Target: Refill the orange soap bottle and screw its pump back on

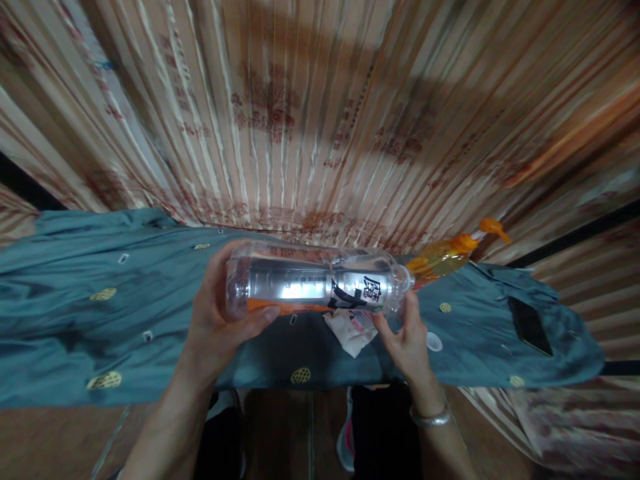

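A large clear plastic bottle with a silver, orange and black label lies on its side in the air before me, its neck pointing right. My left hand wraps round its base end, thumb along the near side. Close to the neck, my right hand grips the shoulder. Behind the neck stands a pump bottle of yellow-orange liquid with an orange pump head. Partly hidden below the bottle is a crumpled white tissue or wrapper. A small white round cap lies beside my right hand.
A dark phone lies on the right of the green cloth-covered table. Pleated beige curtains rise right behind the table. Tiled floor and my feet show below its front edge.
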Demonstrator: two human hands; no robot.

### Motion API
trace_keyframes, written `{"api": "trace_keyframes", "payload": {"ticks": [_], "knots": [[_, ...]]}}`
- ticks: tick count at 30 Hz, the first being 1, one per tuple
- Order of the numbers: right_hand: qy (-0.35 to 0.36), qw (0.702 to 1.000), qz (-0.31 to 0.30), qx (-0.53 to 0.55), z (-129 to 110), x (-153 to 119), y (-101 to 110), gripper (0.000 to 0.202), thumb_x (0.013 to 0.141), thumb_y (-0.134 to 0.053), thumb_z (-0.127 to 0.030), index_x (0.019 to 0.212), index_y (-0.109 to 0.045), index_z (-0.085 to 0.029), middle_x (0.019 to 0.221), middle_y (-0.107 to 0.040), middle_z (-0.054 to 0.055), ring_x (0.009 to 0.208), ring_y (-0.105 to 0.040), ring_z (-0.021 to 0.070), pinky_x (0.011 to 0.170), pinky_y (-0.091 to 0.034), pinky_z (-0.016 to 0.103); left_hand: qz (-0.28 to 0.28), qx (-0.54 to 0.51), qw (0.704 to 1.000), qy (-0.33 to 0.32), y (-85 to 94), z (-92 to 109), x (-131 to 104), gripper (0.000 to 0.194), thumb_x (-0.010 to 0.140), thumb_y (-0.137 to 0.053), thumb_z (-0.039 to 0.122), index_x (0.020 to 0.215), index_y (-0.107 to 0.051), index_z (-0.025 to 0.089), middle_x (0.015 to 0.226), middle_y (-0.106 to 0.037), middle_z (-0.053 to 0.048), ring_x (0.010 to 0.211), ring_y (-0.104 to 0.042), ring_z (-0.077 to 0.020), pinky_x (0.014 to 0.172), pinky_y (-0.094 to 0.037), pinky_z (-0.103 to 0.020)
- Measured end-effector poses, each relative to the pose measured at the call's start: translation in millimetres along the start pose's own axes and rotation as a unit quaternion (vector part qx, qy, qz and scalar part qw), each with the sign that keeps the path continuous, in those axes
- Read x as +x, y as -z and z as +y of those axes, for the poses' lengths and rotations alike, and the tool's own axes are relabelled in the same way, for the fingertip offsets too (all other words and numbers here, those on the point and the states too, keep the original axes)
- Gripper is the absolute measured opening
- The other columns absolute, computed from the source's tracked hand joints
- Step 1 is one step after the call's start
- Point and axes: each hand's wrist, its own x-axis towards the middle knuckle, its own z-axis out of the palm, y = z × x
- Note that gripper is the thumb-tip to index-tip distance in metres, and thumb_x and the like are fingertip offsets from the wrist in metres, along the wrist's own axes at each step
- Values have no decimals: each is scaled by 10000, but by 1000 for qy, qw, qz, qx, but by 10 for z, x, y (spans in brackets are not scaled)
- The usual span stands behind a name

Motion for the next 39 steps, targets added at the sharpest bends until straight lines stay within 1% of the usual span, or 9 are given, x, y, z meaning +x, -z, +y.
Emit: {"api": "trace_keyframes", "payload": {"ticks": [3,8,13,16,21,27,30,36,39], "knots": [[-5,1000,-1,2,4,-6,-7,708,958,-687,-541,1539,-516,-174,1387,-736,201,1199,-767,353,1028,-636,526,10,2,1000,23,7,7,-11,753,632,-1041,328,1333,-769,358,1255,-818,6,1145,-774,-202,945,-646,-267],[-9,1000,-5,9,-7,-6,-11,717,965,-677,-539,1550,-498,-165,1423,-718,214,1252,-747,359,1089,-608,552,14,11,999,37,14,1,-30,763,629,-1038,356,1340,-760,345,1272,-807,-19,1167,-772,-249,956,-661,-336],[-17,1000,-10,8,-32,4,-3,715,959,-673,-552,1530,-507,-155,1371,-732,217,1199,-759,364,1082,-605,575,12,-3,999,31,2,3,-29,742,648,-1030,332,1341,-763,344,1265,-808,-3,1156,-761,-204,968,-636,-273],[-17,1000,-2,2,-22,0,-6,727,950,-678,-561,1526,-513,-149,1359,-735,221,1173,-767,364,1042,-624,568,17,-15,999,33,-11,19,-17,747,615,-1041,299,1315,-785,351,1251,-819,9,1141,-766,-183,959,-626,-242],[-5,1000,2,1,4,-10,-16,715,953,-691,-549,1536,-510,-176,1366,-736,196,1192,-759,348,1035,-630,532,32,1,999,37,-19,36,-5,766,580,-1050,358,1301,-795,332,1222,-815,-15,1102,-771,-228,913,-657,-308],[8,1000,10,-4,-4,-1,-10,686,960,-682,-549,1524,-524,-192,1329,-740,178,1159,-763,346,1026,-631,530,26,12,999,30,-5,19,-22,754,623,-1024,353,1333,-772,311,1263,-800,-37,1146,-760,-250,922,-668,-337],[5,1000,11,-5,-7,0,-9,686,951,-687,-549,1519,-529,-199,1290,-751,165,1124,-766,344,1006,-633,521,29,23,999,20,-11,19,-24,729,651,-1008,374,1336,-769,313,1252,-798,-35,1132,-761,-249,903,-669,-337],[-10,1000,8,-4,-22,3,-11,708,932,-683,-574,1507,-535,-189,1305,-743,180,1122,-760,356,1015,-620,543,31,5,999,21,-35,46,-8,731,606,-1039,347,1296,-797,342,1205,-815,-10,1083,-767,-225,888,-661,-310],[-10,1000,8,-2,-29,4,-10,703,939,-685,-570,1508,-535,-185,1317,-743,181,1135,-759,347,1013,-624,528,31,3,999,17,-30,38,-11,738,614,-1036,336,1310,-790,321,1227,-812,-21,1105,-768,-227,903,-664,-310]]}}
